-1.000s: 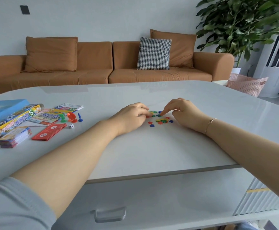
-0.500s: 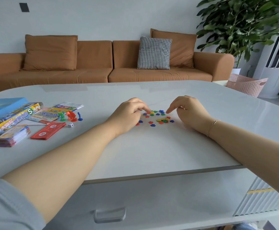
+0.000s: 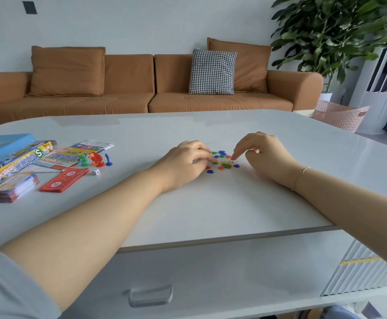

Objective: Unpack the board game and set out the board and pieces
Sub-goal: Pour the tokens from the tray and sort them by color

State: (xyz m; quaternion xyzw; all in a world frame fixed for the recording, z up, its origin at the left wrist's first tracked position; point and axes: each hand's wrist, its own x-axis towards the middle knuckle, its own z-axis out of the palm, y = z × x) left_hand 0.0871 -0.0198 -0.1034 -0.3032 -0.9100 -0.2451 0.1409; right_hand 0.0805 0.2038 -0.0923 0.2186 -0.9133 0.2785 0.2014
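Sorting small coloured tokens [image 3: 222, 161] on bench [image 3: 210, 203] | left hand [image 3: 183, 162] fingers curled, touching tokens; right hand [image 3: 266, 153] forefinger out, pressing one | next: separate colours with light fingertip pushes.

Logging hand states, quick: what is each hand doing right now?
Left hand: fingertips on the small coloured plastic tokens; a grip cannot be told.
Right hand: index fingertip touching the tokens, holding nothing.

A home living room is showing here: a brown sofa [image 3: 128, 88] with a houndstooth cushion [image 3: 212, 72] is sitting across the frame's top, a leafy houseplant [image 3: 330, 31] standing upper right.
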